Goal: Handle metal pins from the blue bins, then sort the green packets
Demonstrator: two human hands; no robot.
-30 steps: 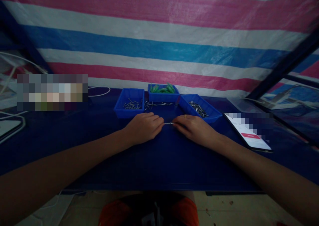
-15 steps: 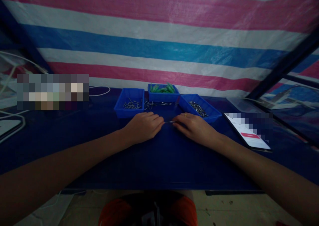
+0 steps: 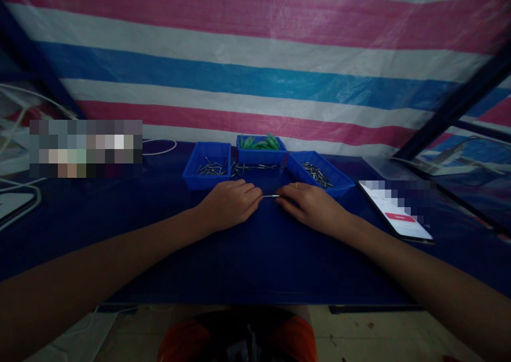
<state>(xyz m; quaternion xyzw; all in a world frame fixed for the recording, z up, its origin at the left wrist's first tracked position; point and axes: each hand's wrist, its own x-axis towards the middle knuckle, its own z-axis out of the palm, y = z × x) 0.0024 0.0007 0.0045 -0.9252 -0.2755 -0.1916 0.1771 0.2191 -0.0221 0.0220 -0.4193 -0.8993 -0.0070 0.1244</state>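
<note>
A thin silvery metal rod [image 3: 270, 196] stretches between my two hands, just above or on the blue table [image 3: 263, 261]. My left hand [image 3: 232, 205] is closed on its left end in a pinch. At the other end my right hand [image 3: 309, 202], with a ring on one finger, has its fingers closed round the tip. Both rod ends are hidden by the fingers. Beyond my left hand stands a blue bin [image 3: 191, 173] with short metal pieces [image 3: 211, 167]. Another blue bin [image 3: 343, 183] of similar dark metal pieces [image 3: 317, 174] is behind my right hand.
A third blue bin [image 3: 262, 156] holds green pieces [image 3: 261, 142] at the back. Loose thin metal parts [image 3: 259, 166] lie between the bins. To the right rests a lit phone [image 3: 399, 218]. A white cable [image 3: 170, 142] loops at the back left, before a striped tarp [image 3: 255, 74].
Hardly anything differs. Both hands keep their grip on the rod at the same spot, and the view shifts very slightly.
</note>
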